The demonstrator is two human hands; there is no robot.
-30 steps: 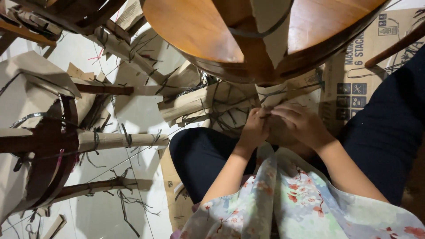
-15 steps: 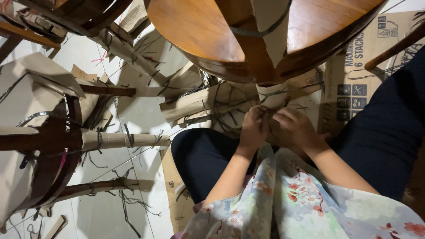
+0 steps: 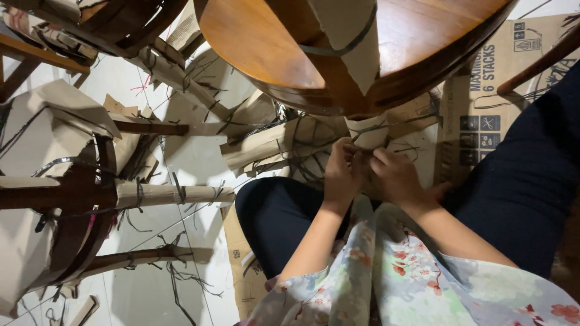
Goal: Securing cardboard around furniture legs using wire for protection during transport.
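Under the big round brown wooden seat [image 3: 260,45], a chair leg wrapped in tan cardboard [image 3: 370,130] sticks down toward the person's lap. Both hands meet on it, touching each other. Left hand [image 3: 341,175] has its grip pinching the cardboard wrap, fingers curled tight. Right hand [image 3: 396,175] is pressed on the wrap too, fingers bent. Off to the left, another cardboard-wrapped chair leg [image 3: 172,194] lies over the white tiled floor [image 3: 187,157], with thin dark plastic straps [image 3: 181,281] scattered nearby.
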